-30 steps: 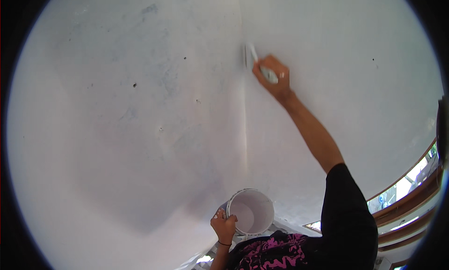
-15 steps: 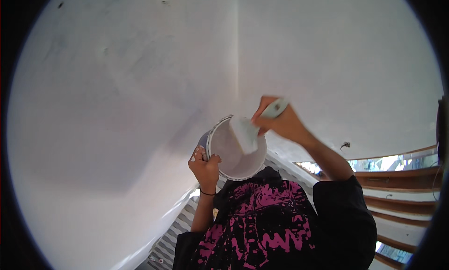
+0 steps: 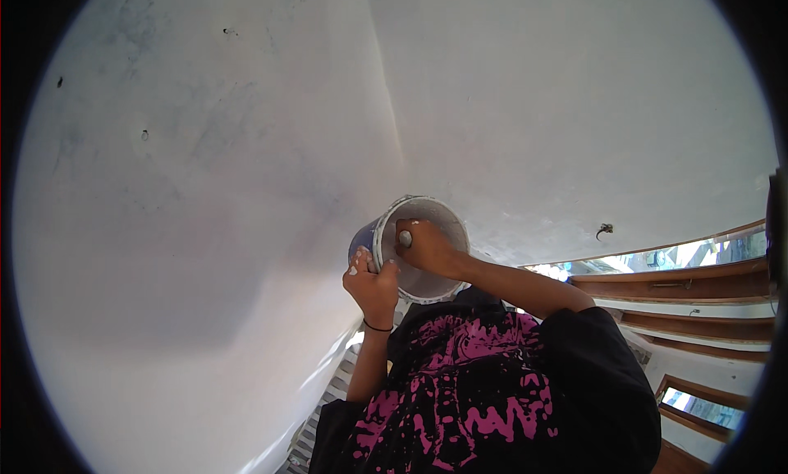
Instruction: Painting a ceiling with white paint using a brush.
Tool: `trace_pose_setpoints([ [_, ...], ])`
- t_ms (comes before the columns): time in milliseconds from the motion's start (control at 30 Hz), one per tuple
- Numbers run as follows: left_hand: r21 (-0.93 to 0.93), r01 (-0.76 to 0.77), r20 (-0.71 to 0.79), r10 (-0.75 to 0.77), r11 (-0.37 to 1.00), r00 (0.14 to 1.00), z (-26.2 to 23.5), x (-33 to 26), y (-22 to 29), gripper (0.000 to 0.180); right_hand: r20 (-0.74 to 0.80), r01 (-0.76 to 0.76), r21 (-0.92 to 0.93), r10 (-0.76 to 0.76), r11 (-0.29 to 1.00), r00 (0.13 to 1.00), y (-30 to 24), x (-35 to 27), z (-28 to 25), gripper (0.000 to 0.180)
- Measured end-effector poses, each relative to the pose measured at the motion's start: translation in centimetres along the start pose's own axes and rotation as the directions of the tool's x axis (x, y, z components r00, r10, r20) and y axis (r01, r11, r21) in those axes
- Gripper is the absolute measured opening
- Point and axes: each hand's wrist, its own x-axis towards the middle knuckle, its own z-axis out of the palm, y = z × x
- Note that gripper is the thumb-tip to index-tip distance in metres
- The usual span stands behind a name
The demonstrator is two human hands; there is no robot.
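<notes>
My left hand (image 3: 373,287) is closed around the rim of the paint bucket (image 3: 419,256), holding it tilted before my chest. My right hand (image 3: 425,246) is fisted on the brush handle (image 3: 405,238), bristles hidden inside the bucket. Overloading could drip paint onto my shirt (image 3: 484,392); a slack rim grip could tip the bucket.

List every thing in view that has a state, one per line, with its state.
Bucket: held up and tilted, its open mouth facing the camera, white inside.
Brush handle: gripped, the rest down inside the bucket, bristles hidden.
Left hand: closed on the bucket's rim, paint specks on the fingers.
Right hand: fisted around the brush handle inside the bucket.
Wall: white, smudged grey, with a few dark marks.
</notes>
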Motion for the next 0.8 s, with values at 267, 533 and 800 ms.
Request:
trace_pose_setpoints([
  [267, 0.049, -0.047, -0.075, 0.051, 0.998, 0.996, 0.7, -0.1, -1.1, 0.025, 0.06, -0.14, 0.409, 0.127, 0.902, 0.99, 0.3, 0.1, 2.5, 0.016],
  [533, -0.137, 0.114, -0.091, -0.128, 0.984, 0.988, 0.9, 0.1, -1.9, 0.028, 0.113, -0.209, 0.729, 0.187, 0.652, 0.976, -1.2, -2.6, -8.3, 0.012],
  [800, -0.461, 0.103, -0.05, -0.142, 0.882, 0.989, 1.9, 0.4, -1.4, 0.035, -0.096, -0.008, 0.808, 0.145, 0.589, 0.985, -2.7, -6.0, -16.0, 0.011],
])
